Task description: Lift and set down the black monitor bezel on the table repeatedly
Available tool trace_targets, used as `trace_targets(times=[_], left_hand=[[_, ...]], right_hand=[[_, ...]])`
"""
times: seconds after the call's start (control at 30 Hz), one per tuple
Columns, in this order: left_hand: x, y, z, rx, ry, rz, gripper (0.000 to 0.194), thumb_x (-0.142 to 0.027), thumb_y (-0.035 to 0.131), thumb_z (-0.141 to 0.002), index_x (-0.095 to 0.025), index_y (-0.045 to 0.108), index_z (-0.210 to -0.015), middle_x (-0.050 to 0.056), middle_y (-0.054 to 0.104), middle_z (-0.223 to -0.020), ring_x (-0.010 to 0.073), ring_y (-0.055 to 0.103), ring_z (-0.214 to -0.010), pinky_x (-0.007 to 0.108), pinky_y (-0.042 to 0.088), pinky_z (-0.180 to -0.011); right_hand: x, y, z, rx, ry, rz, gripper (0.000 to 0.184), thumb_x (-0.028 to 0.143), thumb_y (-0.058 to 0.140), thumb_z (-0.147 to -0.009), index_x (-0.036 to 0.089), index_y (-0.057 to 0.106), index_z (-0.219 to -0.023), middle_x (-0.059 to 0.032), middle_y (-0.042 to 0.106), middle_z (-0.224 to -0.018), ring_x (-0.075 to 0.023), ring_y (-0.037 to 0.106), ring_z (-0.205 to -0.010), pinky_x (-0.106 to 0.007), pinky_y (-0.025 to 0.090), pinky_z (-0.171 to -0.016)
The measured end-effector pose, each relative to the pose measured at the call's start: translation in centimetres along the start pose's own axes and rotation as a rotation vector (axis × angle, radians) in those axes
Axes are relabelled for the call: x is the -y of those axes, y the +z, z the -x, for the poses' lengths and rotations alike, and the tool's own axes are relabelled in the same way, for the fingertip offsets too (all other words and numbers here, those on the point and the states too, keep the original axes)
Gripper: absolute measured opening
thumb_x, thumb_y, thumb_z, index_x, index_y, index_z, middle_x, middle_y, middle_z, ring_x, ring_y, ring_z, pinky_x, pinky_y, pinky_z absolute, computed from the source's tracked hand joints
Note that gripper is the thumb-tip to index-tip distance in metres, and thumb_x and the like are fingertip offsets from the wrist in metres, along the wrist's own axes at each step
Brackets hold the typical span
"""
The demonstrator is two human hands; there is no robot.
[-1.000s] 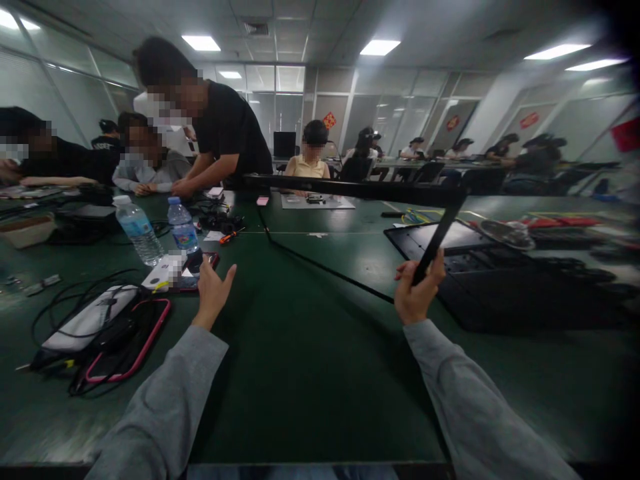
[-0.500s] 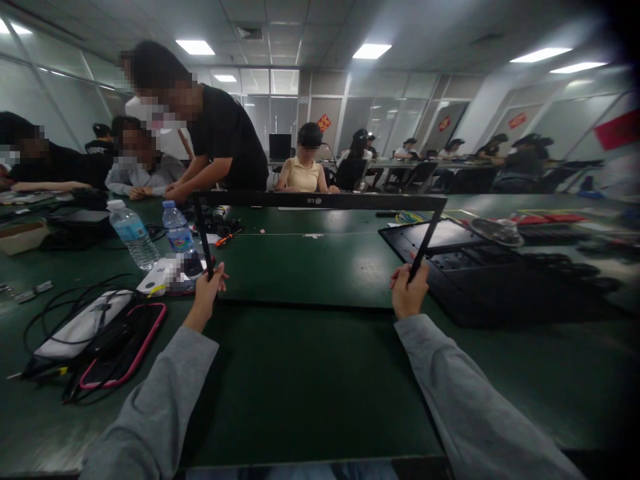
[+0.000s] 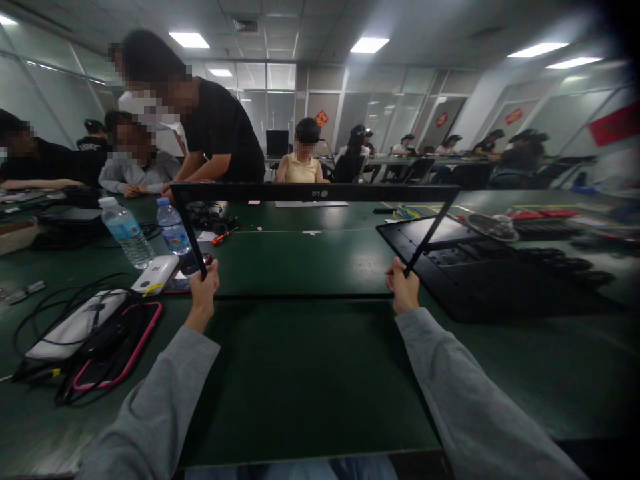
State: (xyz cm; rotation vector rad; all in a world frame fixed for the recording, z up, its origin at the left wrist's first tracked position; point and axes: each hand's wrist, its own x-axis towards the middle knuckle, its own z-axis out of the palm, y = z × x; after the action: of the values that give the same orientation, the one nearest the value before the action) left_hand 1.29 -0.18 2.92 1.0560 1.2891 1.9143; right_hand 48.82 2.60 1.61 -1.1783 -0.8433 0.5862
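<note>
A thin black monitor bezel [image 3: 280, 192] with an LG logo is held up before me over the green table. Its wide logo bar is at the top, and the far view shows through its opening. My left hand [image 3: 204, 293] is closed round the bezel's left side bar, low down. On the opposite side bar, my right hand [image 3: 404, 290] is closed in the same way. The lower thin edge of the bezel lies between my wrists, close to the tabletop. To the right of my right hand lies a large black panel [image 3: 490, 287].
Left of my arm are a phone in a pink-edged case [image 3: 119, 370], a white device [image 3: 83, 327] and tangled black cables. Two water bottles [image 3: 131, 237] stand behind them. An orange screwdriver [image 3: 224, 235] lies farther back. A person in a black shirt [image 3: 227, 127] leans over the table's left side.
The bezel's logo bar has tipped toward me and looks wider and slightly higher. Both hands keep their hold on the side bars. My view has shifted slightly.
</note>
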Motion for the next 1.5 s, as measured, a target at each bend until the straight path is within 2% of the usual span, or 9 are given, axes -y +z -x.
trace_targets(times=[0.27,0.37,0.5,0.8,0.9,1.07,1.17,1.37,1.5], left_hand=[[2.3,-0.2,-0.1,0.067,-0.066,-0.068,0.047,-0.049,0.072,-0.075,-0.022,0.039,-0.056,-0.009,0.032,-0.048,0.0045,0.03,-0.041,0.021,0.022,-0.042],[2.8,-0.5,-0.4,0.126,-0.141,-0.127,0.046,-0.05,0.072,-0.074,-0.021,0.041,-0.056,-0.009,0.035,-0.046,0.0046,0.032,-0.039,0.021,0.023,-0.042],[3.0,-0.7,-0.6,0.165,-0.226,-0.155,0.046,-0.051,0.076,-0.071,-0.021,0.043,-0.057,-0.009,0.037,-0.045,0.0044,0.033,-0.038,0.021,0.025,-0.042],[1.2,0.0,0.0,0.1,-0.107,-0.058,0.047,-0.05,0.074,-0.073,-0.022,0.04,-0.057,-0.01,0.033,-0.049,0.0036,0.029,-0.04,0.02,0.021,-0.042],[1.5,-0.1,0.0,0.124,-0.1,-0.071,0.048,-0.05,0.073,-0.074,-0.021,0.039,-0.056,-0.009,0.031,-0.048,0.0038,0.029,-0.041,0.02,0.021,-0.042],[2.4,-0.2,-0.1,0.158,-0.175,-0.174,0.045,-0.05,0.073,-0.073,-0.021,0.043,-0.056,-0.008,0.035,-0.047,0.0051,0.033,-0.041,0.021,0.024,-0.042],[2.6,-0.3,-0.2,0.142,-0.164,-0.191,0.043,-0.051,0.071,-0.074,-0.021,0.044,-0.058,-0.009,0.035,-0.047,0.0056,0.032,-0.041,0.021,0.024,-0.042],[2.8,-0.7,-0.8,0.069,-0.113,-0.181,0.042,-0.049,0.07,-0.074,-0.021,0.043,-0.057,-0.009,0.034,-0.048,0.0055,0.031,-0.042,0.021,0.023,-0.043],[3.3,-1.1,-1.1,0.023,-0.117,-0.234,0.041,-0.049,0.069,-0.074,-0.021,0.044,-0.058,-0.008,0.037,-0.049,0.0061,0.033,-0.043,0.021,0.026,-0.044]], right_hand=[[-1.5,-0.4,-0.5,0.008,0.051,0.033,0.055,0.071,0.07,-0.073,0.021,0.051,-0.063,0.0085,0.035,-0.042,-0.006,0.032,-0.039,-0.022,0.026,-0.038],[-1.9,-0.5,-0.5,0.036,0.08,0.055,0.051,0.067,0.072,-0.073,0.021,0.051,-0.064,0.0086,0.035,-0.042,-0.0067,0.036,-0.039,-0.022,0.029,-0.039],[-1.9,-0.4,-0.6,0.04,0.093,0.012,0.051,0.065,0.074,-0.071,0.022,0.048,-0.063,0.0098,0.032,-0.042,-0.0053,0.031,-0.039,-0.021,0.023,-0.037],[-1.3,-0.4,-0.6,0.035,-0.011,-0.049,0.054,0.066,0.07,-0.075,0.024,0.037,-0.064,0.0089,0.033,-0.047,-0.0051,0.027,-0.041,-0.021,0.022,-0.037],[-1.6,-0.5,-0.6,0.016,-0.01,-0.032,0.055,0.068,0.068,-0.077,0.024,0.037,-0.064,0.0088,0.032,-0.047,-0.0054,0.028,-0.041,-0.021,0.023,-0.037],[-2.1,-0.4,-0.9,-0.037,0.051,0.02,0.052,0.064,0.071,-0.075,0.024,0.039,-0.063,0.0084,0.033,-0.046,-0.0062,0.029,-0.042,-0.022,0.025,-0.036],[-2.0,-0.3,-0.9,-0.055,0.076,0.022,0.051,0.062,0.072,-0.073,0.024,0.04,-0.063,0.0084,0.033,-0.046,-0.0061,0.03,-0.042,-0.022,0.025,-0.036],[-1.6,-0.2,-0.5,0.035,0.009,-0.038,0.055,0.067,0.072,-0.073,0.023,0.04,-0.063,0.0087,0.033,-0.046,-0.005,0.029,-0.041,-0.021,0.023,-0.038],[-1.6,0.0,-0.1,0.083,0.036,-0.001,0.055,0.069,0.072,-0.071,0.023,0.042,-0.064,0.0078,0.035,-0.046,-0.0059,0.032,-0.042,-0.021,0.025,-0.038]])
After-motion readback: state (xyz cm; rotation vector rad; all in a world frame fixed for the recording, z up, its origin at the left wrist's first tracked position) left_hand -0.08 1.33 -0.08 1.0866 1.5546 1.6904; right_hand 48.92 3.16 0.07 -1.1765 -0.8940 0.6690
